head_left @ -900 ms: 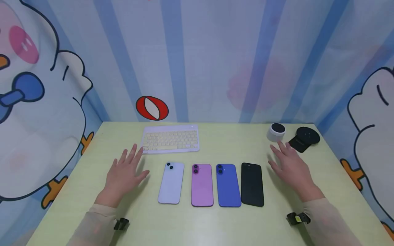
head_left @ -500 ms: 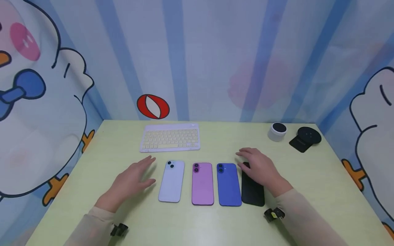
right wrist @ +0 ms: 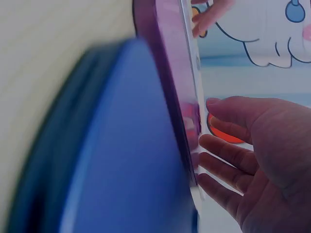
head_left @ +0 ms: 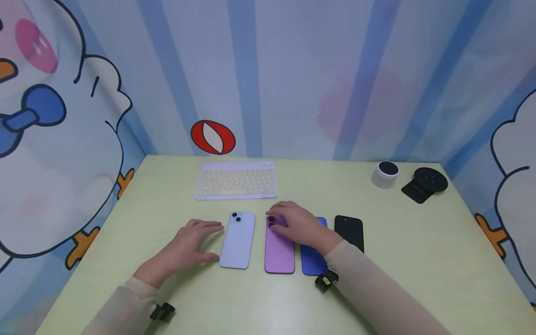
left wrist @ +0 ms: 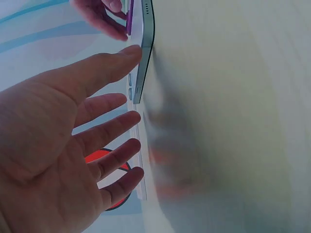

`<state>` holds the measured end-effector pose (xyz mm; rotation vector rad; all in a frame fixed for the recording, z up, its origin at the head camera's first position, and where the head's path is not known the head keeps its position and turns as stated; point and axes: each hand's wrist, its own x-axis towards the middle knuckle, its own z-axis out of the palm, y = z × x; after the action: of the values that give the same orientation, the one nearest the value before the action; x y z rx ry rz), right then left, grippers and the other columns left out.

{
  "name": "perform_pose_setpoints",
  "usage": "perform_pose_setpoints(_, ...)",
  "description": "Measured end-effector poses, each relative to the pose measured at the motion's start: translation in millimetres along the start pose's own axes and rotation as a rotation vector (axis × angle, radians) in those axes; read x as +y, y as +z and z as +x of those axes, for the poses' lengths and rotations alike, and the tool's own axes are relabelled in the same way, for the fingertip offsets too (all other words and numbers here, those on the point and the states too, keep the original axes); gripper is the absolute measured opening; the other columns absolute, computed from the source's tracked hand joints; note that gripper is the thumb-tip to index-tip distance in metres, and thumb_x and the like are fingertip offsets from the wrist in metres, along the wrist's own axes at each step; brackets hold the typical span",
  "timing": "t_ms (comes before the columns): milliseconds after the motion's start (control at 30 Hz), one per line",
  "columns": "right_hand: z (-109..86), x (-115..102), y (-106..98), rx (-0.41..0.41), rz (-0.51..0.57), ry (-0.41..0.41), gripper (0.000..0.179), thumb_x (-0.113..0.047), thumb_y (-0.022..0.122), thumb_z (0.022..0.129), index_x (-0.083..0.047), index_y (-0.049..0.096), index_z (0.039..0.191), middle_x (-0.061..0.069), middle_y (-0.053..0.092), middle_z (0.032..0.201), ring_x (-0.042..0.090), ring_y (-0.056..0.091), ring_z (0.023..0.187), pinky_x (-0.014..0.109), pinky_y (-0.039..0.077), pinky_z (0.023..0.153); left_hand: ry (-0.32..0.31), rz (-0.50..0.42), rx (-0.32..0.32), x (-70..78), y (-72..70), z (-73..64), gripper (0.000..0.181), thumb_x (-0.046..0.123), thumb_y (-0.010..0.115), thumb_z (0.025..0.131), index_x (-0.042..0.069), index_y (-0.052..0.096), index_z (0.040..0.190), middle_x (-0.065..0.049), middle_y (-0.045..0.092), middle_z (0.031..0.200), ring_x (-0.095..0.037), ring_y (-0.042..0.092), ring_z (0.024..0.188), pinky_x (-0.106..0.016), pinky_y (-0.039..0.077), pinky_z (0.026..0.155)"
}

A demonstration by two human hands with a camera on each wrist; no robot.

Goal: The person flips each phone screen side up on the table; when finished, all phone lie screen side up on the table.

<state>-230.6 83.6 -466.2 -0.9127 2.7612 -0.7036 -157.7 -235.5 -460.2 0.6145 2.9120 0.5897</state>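
Observation:
Four phones lie back up in a row in the head view: a pale lilac phone (head_left: pixel 237 242), a pink phone (head_left: pixel 279 253), a blue phone (head_left: pixel 313 260) and a black phone (head_left: pixel 349 230). My left hand (head_left: pixel 190 242) is at the lilac phone's left side, fingers extended; its thumb is close to the phone's edge, and contact is unclear. Over the upper part of the pink phone hovers my right hand (head_left: pixel 301 226), holding nothing. Its relaxed fingers show above the pink phone's back in the right wrist view. My right hand and forearm partly hide the pink, blue and black phones.
Behind the phones lies a lilac keyboard (head_left: pixel 236 181). At the back right stand a small white cylinder (head_left: pixel 384 175) with a black top and a black round-headed stand (head_left: pixel 429 180). A printed curtain (head_left: pixel 293 93) hangs behind the table (head_left: pixel 234 307).
My right hand has swept left from beside the white cylinder, past the black and blue phones, to above the pink phone. My left hand has turned and moved right toward the lilac phone.

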Motion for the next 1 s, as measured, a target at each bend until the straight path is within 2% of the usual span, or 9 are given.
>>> perform_pose_setpoints(133,16.2,-7,7,-0.04,0.021,-0.011,0.044,-0.031,0.072,0.098,-0.015,0.066,0.138,0.005,0.06,0.145,0.026,0.049,0.142,0.043,0.039,0.119,0.003,-0.016,-0.016,-1.5,0.6,2.9,0.072,0.03,0.09,0.08,0.009,0.061,0.143,-0.01,0.057,0.151,-0.036,0.047,0.135,-0.061,0.04,0.108)
perform_pose_setpoints(333,26.9,-16,12,-0.077,0.047,0.005,0.046,-0.029,0.075,0.095,-0.017,0.066,0.139,0.005,0.059,0.148,0.025,0.047,0.143,0.041,0.039,0.119,0.011,-0.05,-0.048,-0.8,1.4,4.6,0.076,0.034,0.091,0.077,0.01,0.062,0.143,-0.01,0.055,0.153,-0.036,0.045,0.135,-0.061,0.039,0.11)
perform_pose_setpoints(600,30.5,-19,20,-0.045,0.062,-0.05,0.049,-0.026,0.082,0.089,-0.011,0.069,0.134,0.006,0.062,0.143,0.027,0.053,0.136,0.042,0.04,0.116,0.019,-0.033,-0.077,5.8,2.6,5.8,0.09,0.039,0.096,0.07,0.01,0.059,0.146,-0.009,0.053,0.154,-0.035,0.045,0.136,-0.058,0.039,0.112)
perform_pose_setpoints(767,32.0,-22,22,-0.044,0.114,-0.029,0.056,-0.028,0.084,0.087,-0.009,0.067,0.137,0.008,0.06,0.145,0.028,0.051,0.138,0.043,0.039,0.118,0.02,-0.01,-0.089,8.1,1.3,7.6,0.087,0.04,0.096,0.07,0.01,0.06,0.144,-0.007,0.053,0.154,-0.032,0.044,0.135,-0.056,0.039,0.112)
perform_pose_setpoints(1000,31.9,-24,24,-0.024,0.151,0.004,0.063,-0.025,0.09,0.08,-0.008,0.068,0.136,0.009,0.061,0.143,0.032,0.05,0.139,0.046,0.038,0.118,0.033,0.078,-0.105,11.0,-0.7,12.8,0.086,0.05,0.093,0.07,0.016,0.063,0.142,-0.002,0.05,0.156,-0.03,0.042,0.137,-0.055,0.04,0.111)
